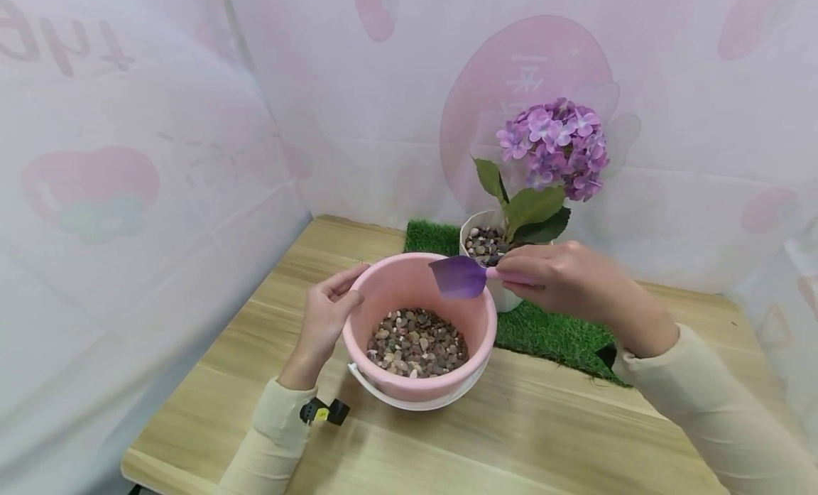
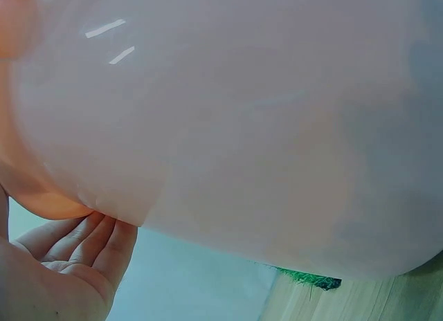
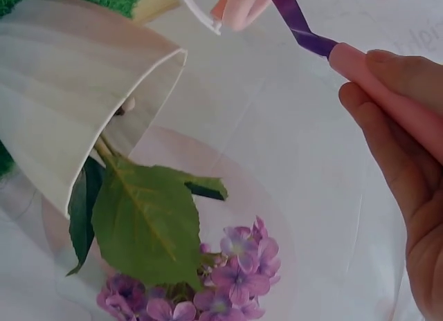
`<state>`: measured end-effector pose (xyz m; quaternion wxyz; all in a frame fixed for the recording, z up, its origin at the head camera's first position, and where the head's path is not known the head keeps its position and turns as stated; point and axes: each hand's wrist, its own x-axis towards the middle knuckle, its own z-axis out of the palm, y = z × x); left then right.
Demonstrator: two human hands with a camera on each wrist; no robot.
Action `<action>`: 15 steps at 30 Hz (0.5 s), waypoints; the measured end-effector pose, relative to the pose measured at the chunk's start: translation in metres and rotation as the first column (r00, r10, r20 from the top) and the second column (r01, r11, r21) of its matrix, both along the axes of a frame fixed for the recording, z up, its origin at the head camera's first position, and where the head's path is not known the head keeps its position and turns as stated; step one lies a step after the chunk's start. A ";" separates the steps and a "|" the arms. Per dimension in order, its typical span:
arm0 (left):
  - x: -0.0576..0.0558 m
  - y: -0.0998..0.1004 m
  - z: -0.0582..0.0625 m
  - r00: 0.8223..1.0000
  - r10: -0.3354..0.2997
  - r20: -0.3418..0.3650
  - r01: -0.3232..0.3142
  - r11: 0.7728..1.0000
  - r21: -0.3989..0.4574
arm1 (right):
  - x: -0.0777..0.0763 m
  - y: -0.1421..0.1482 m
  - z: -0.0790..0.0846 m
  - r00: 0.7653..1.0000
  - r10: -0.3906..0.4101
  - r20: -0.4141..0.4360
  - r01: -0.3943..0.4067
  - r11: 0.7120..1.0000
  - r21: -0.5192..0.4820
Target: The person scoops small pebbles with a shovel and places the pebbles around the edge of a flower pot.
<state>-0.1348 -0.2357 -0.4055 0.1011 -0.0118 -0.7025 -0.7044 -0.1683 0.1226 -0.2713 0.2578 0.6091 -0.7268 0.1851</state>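
A pink bucket [image 1: 418,388] stands on the wooden table, with many small mixed pebbles [image 1: 418,342] at its bottom. My left hand [image 1: 322,317] holds the bucket at the left of its rim; in the left wrist view its fingers [image 2: 83,245] lie against the outer wall. By its pink handle [image 3: 367,72], my right hand [image 1: 569,278] grips a small trowel [image 1: 461,276]. The trowel's purple blade is over the bucket's far right rim, and no pebbles show on it. Just behind is a white flowerpot [image 3: 90,72] containing pebbles and a purple hydrangea [image 1: 556,147].
Green artificial turf [image 1: 556,339] runs under the flowerpot across the wooden table [image 1: 243,381]. A white handle [image 1: 409,404] hangs low around the bucket's front. White printed cloth [image 1: 383,161] encloses the table at the back and sides.
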 end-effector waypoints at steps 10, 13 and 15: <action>0.000 0.001 0.000 1.000 -0.007 0.002 0.007 1.000 0.016 | -0.002 -0.019 -0.012 0.983 -0.085 0.161 0.055 0.982 0.180; 0.000 0.001 0.000 1.000 -0.004 0.002 0.004 1.000 0.020 | -0.003 -0.026 -0.012 0.974 -0.134 0.182 0.089 0.967 0.238; 0.000 0.001 0.000 1.000 -0.005 0.004 0.005 1.000 0.022 | -0.004 -0.031 -0.013 0.970 -0.151 0.188 0.098 0.960 0.263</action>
